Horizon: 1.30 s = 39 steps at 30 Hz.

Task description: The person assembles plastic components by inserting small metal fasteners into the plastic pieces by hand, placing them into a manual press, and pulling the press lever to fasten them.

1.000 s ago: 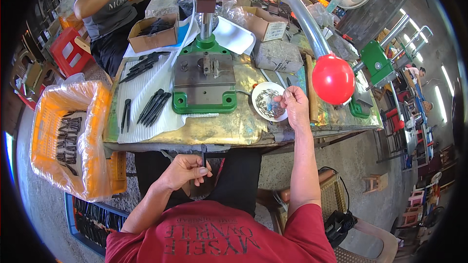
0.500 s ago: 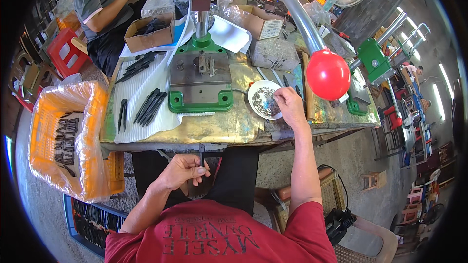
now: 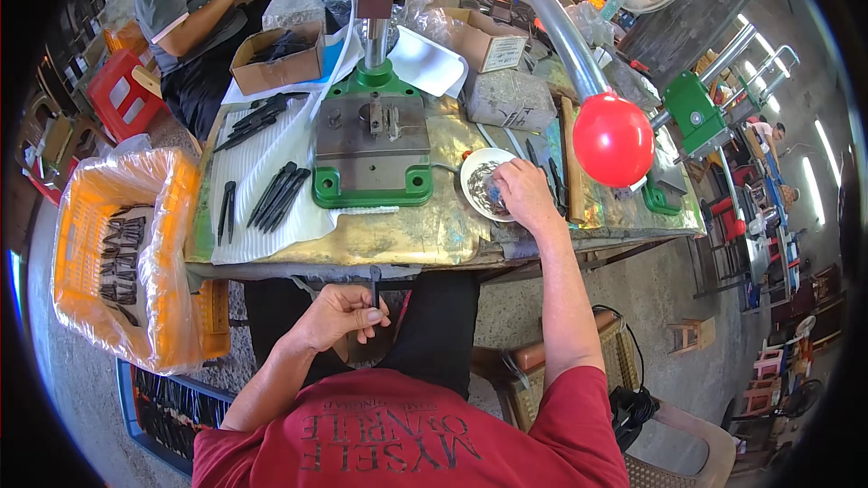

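Note:
My left hand (image 3: 345, 318) is closed round a slim black plastic piece (image 3: 375, 282) and holds it upright over my lap, before the table's front edge. My right hand (image 3: 524, 194) reaches into a white bowl (image 3: 475, 168) of small dark metal parts, fingers drawn together; what they pinch, if anything, is hidden. Left of the bowl stands a green-based hand press (image 3: 372, 149) with a small metal fixture (image 3: 384, 120) on its plate. Similar black pieces (image 3: 278, 197) lie in groups on white foam sheeting (image 3: 312, 226) to the left of the press.
The press lever with its red ball knob (image 3: 613, 139) hangs right of my right hand. A plastic-lined yellow crate (image 3: 172, 262) of black pieces stands at left. Behind are an open cardboard box (image 3: 278, 59) and a wrapped block (image 3: 511, 99). Another person (image 3: 194, 14) sits far left.
My right hand has moved slightly left and up, further over the bowl, and its fingers have dipped among the small parts. My left hand stays still with the black piece.

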Tool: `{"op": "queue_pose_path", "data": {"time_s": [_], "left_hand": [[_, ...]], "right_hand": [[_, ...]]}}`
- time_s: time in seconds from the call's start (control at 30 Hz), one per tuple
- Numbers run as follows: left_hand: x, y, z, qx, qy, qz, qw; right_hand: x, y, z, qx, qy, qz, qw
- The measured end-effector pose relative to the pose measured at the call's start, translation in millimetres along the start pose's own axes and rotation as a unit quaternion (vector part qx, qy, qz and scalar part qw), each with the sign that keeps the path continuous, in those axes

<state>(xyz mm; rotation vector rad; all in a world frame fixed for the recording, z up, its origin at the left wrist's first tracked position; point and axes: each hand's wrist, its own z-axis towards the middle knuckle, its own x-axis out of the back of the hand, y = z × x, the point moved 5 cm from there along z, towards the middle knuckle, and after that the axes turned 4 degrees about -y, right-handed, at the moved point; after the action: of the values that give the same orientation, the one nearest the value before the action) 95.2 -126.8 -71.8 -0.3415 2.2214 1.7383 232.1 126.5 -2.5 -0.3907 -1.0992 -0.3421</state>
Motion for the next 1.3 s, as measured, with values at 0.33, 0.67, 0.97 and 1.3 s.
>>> {"op": "queue_pose_path", "data": {"time_s": [0.33, 0.67, 0.97, 1.3], "left_hand": [[1.3, -0.1, -0.7, -0.006, -0.004, 0.003, 1.000], [2.0, -4.2, -0.6, -0.002, -0.004, -0.010, 1.000], [-1.8, -3.4, -0.2, -0.007, -0.008, -0.013, 1.000], [0.6, 3.1, -1.2, -0.024, 0.031, -0.021, 0.999]], "right_hand": [[3.9, 11.7, -3.6, -0.024, 0.013, 0.087, 0.996], [5.1, -3.5, -5.7, -0.014, -0.044, 0.080, 0.996], [2.5, -17.3, 2.0, 0.010, -0.064, -0.049, 0.997], [7.9, 7.9, -12.0, -0.088, 0.049, 0.203, 0.974]]}}
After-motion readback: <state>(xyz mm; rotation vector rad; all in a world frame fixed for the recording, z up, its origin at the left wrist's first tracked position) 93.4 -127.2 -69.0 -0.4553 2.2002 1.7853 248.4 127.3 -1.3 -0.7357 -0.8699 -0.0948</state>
